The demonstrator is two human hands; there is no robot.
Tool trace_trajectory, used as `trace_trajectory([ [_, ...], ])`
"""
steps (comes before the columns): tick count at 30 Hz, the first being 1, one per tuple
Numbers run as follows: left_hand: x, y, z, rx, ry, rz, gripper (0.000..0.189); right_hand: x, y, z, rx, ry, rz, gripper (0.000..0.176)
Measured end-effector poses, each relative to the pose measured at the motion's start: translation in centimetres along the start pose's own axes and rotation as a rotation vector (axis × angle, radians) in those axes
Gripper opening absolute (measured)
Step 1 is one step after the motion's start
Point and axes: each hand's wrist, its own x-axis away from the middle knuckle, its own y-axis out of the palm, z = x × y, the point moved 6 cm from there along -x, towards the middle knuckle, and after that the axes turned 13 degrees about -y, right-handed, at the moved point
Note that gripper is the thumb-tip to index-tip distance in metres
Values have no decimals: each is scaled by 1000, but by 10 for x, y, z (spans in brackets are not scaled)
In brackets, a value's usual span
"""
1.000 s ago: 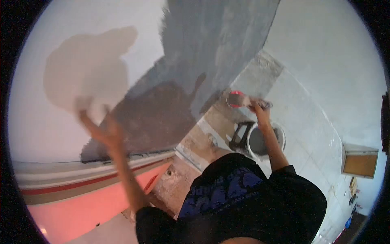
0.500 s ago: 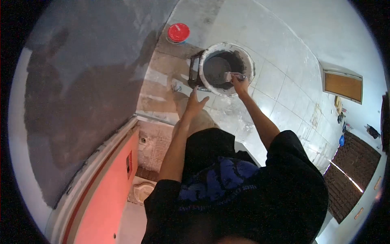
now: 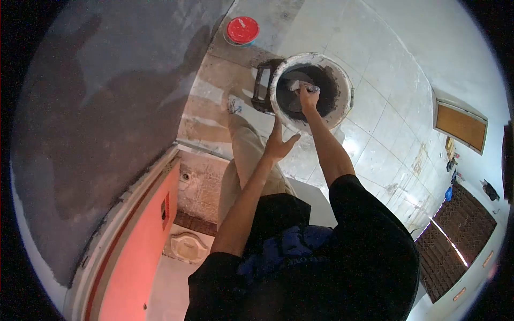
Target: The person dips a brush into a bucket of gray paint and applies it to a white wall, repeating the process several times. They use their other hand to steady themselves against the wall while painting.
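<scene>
A large round bucket [image 3: 344, 115], its pale rim smeared with grey, stands on the floor in front of me with wet grey plaster [image 3: 321, 75] inside. My right hand [image 3: 309, 99] is closed around the handle of a putty knife [image 3: 294, 85]. The knife's broad blade points left, over the plaster within the bucket. My left hand [image 3: 278, 145] is stretched out at the bucket's near left side, thumb apart from the fingers. Its fingertips come right up to the outer rim. Against the bucket's left side stands a dark stool [image 3: 261, 85].
A red-lidded tub [image 3: 243, 30] stands farther back near the grey-plastered wall [image 3: 123, 107]. My leg [image 3: 249, 144] is just left of my left hand. Down to the left are a pink door [image 3: 139, 241] and a squat toilet [image 3: 188, 247]. Stained tiles [image 3: 369, 107] cover the floor.
My right hand has moved left and up with the putty knife, farther over the plaster. My left hand has come closer to the bucket's rim. The whole view has shifted slightly.
</scene>
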Motion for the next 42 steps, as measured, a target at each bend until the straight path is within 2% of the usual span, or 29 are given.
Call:
trace_trajectory([
  [3, 0, -4, 1, 38, -25, -24, 106, -8, -6, 2, 190, -80, -75, 28],
  [9, -5, -1, -9, 14, 27, -20, 104, 3, 7, -78, 507, -452, -273, 20],
  [12, -6, 0, -12, -8, 51, -5, 105, 18, 24, -82, 702, -758, -424, 23],
  [15, -3, 0, -10, -16, 79, 18, 103, 31, 36, -62, 807, -773, -683, 30],
  [19, -2, -2, -10, -74, 63, 2, 102, 26, 13, -45, 489, -441, -428, 25],
  [22, -2, 0, -9, -67, 84, 21, 101, 13, -2, 4, -157, 22, -133, 28],
  [25, 0, -4, -8, -57, 109, 45, 98, 5, -15, 20, 175, -35, 44, 28],
  [26, 2, -8, -9, -45, 110, 49, 97, 4, -14, 18, 112, -71, -30, 25],
  [28, 7, -17, -10, -62, 73, 69, 94, 22, -10, -70, -10, -148, -173, 22],
  [31, 17, -43, -19, -106, -8, 116, 88, 25, -25, -126, 171, -374, -271, 23],
  [35, 22, -67, -25, -54, -54, 141, 85, 40, -49, -162, 78, -425, -170, 23],
  [38, 20, -65, -21, -4, -46, 149, 84, 41, -56, -136, -36, -289, -68, 23],
  [41, 27, -58, -5, -22, -15, 147, 83, 40, -67, -70, -398, 153, 276, 30],
  [42, 34, -62, 1, -45, -2, 164, 83, 42, -68, -78, -309, 150, 143, 36],
])
